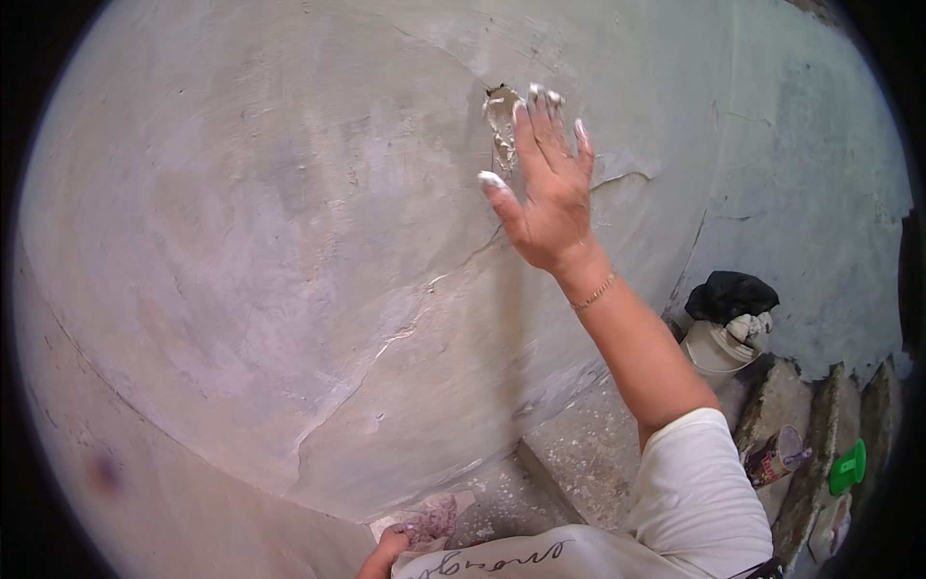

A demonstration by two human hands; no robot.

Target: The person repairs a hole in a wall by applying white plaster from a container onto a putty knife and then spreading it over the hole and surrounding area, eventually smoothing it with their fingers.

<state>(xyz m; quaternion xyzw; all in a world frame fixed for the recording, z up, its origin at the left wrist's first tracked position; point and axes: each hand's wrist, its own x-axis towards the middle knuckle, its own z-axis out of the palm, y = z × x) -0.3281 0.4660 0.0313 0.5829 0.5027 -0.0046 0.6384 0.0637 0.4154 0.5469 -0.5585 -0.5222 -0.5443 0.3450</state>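
My right hand (pixel 555 183) is raised to the grey plastered wall (pixel 260 222), its fingers apart and white paste on the fingertips. It is beside a hole (pixel 501 121) with ragged, whitish edges; the fingers partly overlap the hole's right side. I cannot tell whether the fingers touch the wall. A long crack (pixel 397 336) runs down to the left from below this hand. Low in front of my body, my left hand (pixel 391 545) grips a thin, pale sheet or bag (pixel 434 518) with pinkish, crumpled stuff on or in it; much of this hand is hidden.
To the right, a whitish bucket (pixel 716 347) stands with a black plastic bag (pixel 730 295) and a white cloth or glove (pixel 749 326) on top. Worn concrete steps (pixel 815 439) hold a printed tub (pixel 767 461) and a green plastic piece (pixel 848 468). Below is a paint-speckled floor (pixel 588 439).
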